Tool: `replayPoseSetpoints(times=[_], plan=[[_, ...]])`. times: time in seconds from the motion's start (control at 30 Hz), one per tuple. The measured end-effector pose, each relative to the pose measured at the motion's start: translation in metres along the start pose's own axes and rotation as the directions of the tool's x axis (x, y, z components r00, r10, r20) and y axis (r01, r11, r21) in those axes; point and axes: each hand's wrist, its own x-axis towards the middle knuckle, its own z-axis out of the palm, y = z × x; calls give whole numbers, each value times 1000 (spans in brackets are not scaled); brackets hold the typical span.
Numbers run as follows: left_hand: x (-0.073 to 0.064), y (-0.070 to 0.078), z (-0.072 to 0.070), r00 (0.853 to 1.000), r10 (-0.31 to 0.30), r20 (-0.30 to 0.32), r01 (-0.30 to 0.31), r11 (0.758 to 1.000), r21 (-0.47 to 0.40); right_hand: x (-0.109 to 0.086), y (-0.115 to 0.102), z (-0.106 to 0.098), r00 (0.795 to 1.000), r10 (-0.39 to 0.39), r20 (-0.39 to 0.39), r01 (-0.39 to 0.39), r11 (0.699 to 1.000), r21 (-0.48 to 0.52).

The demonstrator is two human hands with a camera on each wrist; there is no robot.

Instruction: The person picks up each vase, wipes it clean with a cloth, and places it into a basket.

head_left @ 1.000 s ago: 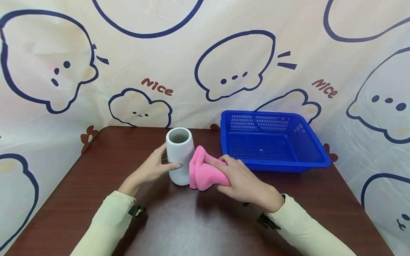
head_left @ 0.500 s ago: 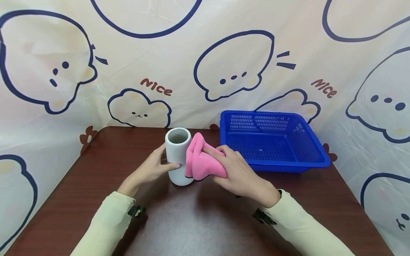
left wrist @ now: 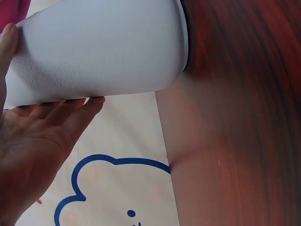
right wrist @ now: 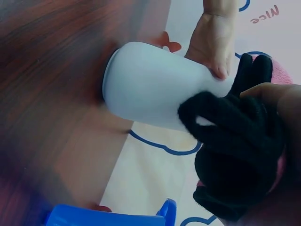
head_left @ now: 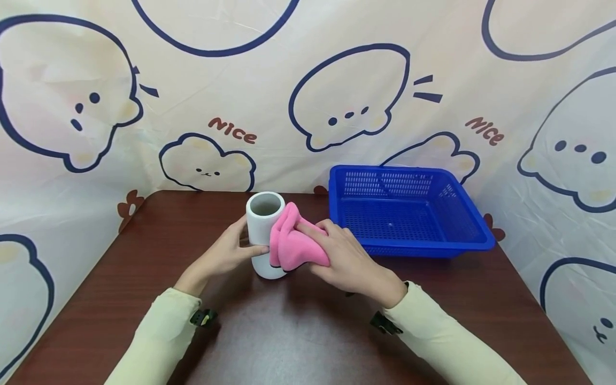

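A white vase [head_left: 261,227] with an open round mouth stands upright on the table. My left hand [head_left: 230,252] grips its side, thumb in front and fingers behind; in the left wrist view those fingers [left wrist: 70,115] lie along the wall of the vase. From the other side, my right hand [head_left: 346,262] holds a bunched pink cloth [head_left: 302,247] that overlaps the vase's right side below the rim. The right wrist view shows the cloth's black side [right wrist: 235,165] in loose folds by the vase.
At the back right stands a blue plastic basket [head_left: 409,247] with mesh walls, close to the right hand. The dark wooden table [head_left: 298,342] runs up to a cream curtain [head_left: 269,96] with cartoon prints behind and at both sides.
The right hand has moved left and slightly up with the pink cloth, which now covers more of the vase's right side. The left hand and vase have stayed nearly still.
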Motion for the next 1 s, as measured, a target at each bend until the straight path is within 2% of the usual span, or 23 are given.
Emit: replayPoseSetpoints(times=[0.13, 0.53, 0.83, 1.0], plan=[[1, -2, -1, 1000, 8, -1, -8, 1000, 14, 3, -1, 2, 1000, 13, 24, -13, 1000, -6], [0, 0, -1, 1000, -19, 4, 19, 1000, 10, 5, 1, 8, 998, 43, 53, -42, 999, -12], [0, 0, 0, 1000, -12, -2, 12, 1000, 7, 4, 3, 12, 996, 56, 75, -56, 998, -8], [1, -2, 1, 1000, 23, -1, -23, 1000, 14, 4, 4, 13, 995, 56, 80, -57, 998, 5]])
